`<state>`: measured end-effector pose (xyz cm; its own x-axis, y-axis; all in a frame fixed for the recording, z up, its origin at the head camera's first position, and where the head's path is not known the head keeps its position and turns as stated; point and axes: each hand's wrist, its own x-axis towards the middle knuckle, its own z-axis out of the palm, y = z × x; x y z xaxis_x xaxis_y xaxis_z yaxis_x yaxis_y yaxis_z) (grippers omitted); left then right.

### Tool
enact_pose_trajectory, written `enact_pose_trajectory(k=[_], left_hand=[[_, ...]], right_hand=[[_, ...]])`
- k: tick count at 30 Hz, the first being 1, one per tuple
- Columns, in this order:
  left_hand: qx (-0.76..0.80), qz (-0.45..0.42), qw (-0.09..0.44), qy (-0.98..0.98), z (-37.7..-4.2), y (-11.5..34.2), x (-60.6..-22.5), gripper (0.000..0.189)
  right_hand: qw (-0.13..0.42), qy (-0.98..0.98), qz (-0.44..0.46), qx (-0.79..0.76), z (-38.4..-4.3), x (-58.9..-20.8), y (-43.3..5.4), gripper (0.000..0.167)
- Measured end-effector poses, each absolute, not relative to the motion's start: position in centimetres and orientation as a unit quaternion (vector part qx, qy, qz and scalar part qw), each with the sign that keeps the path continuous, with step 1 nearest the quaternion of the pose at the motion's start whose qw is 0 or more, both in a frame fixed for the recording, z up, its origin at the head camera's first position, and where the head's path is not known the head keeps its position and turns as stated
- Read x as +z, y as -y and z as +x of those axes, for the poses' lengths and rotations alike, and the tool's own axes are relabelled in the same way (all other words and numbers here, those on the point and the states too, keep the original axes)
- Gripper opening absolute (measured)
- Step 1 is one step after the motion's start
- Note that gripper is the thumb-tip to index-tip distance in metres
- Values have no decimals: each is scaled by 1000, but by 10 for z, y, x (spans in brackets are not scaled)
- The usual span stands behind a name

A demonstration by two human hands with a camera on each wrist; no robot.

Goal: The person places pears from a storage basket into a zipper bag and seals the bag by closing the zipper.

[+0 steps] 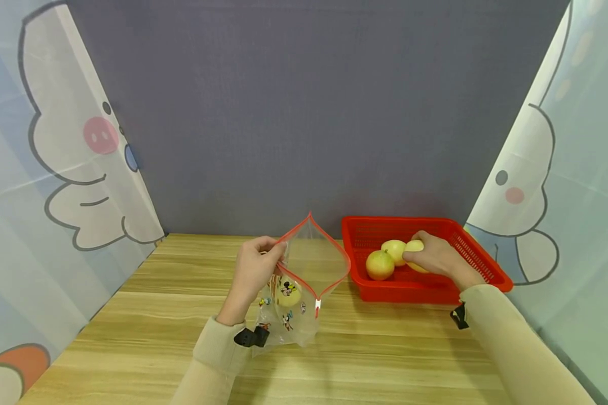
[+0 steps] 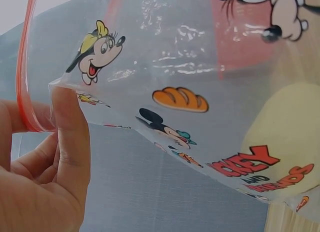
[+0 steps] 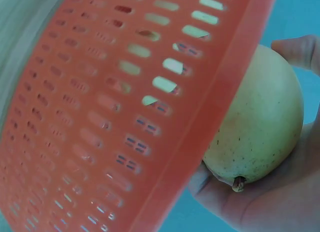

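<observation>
With thumb and fingers, my left hand (image 1: pixel 253 273) pinches the red-edged rim of a clear zip bag (image 1: pixel 296 325) printed with cartoon figures. The bag's mouth gapes into a diamond, and a white slider (image 1: pixel 317 304) sits at its near corner. Inside, low in the bag, lies a pale yellow round fruit (image 1: pixel 289 295). Over the red plastic basket (image 1: pixel 405 295), my right hand (image 1: pixel 438 259) grips another pale yellow fruit (image 3: pixel 265 112) with a short brown stem. The basket wall hides part of that fruit in the right wrist view.
Two more yellow fruits, one greenish (image 1: pixel 380 265) and one paler (image 1: pixel 392 251), sit in the basket's left half. The wooden table (image 1: pixel 147 332) meets a dark grey panel (image 1: pixel 284 112) at the back. Cartoon-printed curtains (image 1: pixel 10 197) hang at both sides.
</observation>
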<state>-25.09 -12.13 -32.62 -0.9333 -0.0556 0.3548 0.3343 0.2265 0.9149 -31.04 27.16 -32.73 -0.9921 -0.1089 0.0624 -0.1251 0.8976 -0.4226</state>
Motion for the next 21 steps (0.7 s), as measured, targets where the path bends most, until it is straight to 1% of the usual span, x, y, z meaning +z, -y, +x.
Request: enact_pose_trajectory(k=[21], left_hand=[[-618,-89,157,765,-251,121,-327,19]], right_hand=[[72,956,63,277,-285,-318,-248,55]])
